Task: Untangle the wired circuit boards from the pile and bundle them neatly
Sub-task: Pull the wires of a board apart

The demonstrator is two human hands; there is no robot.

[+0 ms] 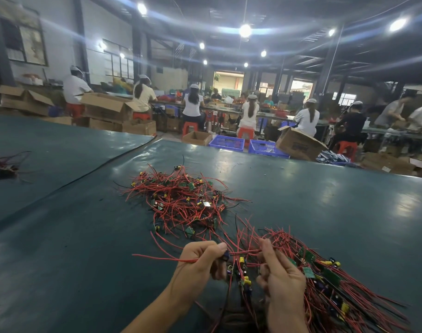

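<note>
A tangled pile [183, 200] of small green circuit boards with red and black wires lies on the dark green table [325, 200], just beyond my hands. My left hand [200, 260] grips a wired board, its thumb pressing a dark component, with red wires trailing left through its fingers. My right hand [279, 275] pinches red wires stretched between the two hands. Several boards with yellow parts hang between and below my hands. To the right of my right hand lies a straightened bundle [335, 284] of wired boards, wires fanned toward the lower right.
A second small heap of wires [3, 164] sits at the table's far left. A black seam [85, 174] runs diagonally across the table cover. Beyond the table's far edge are cardboard boxes [299, 143], blue crates [226, 143], red stools and seated workers at benches.
</note>
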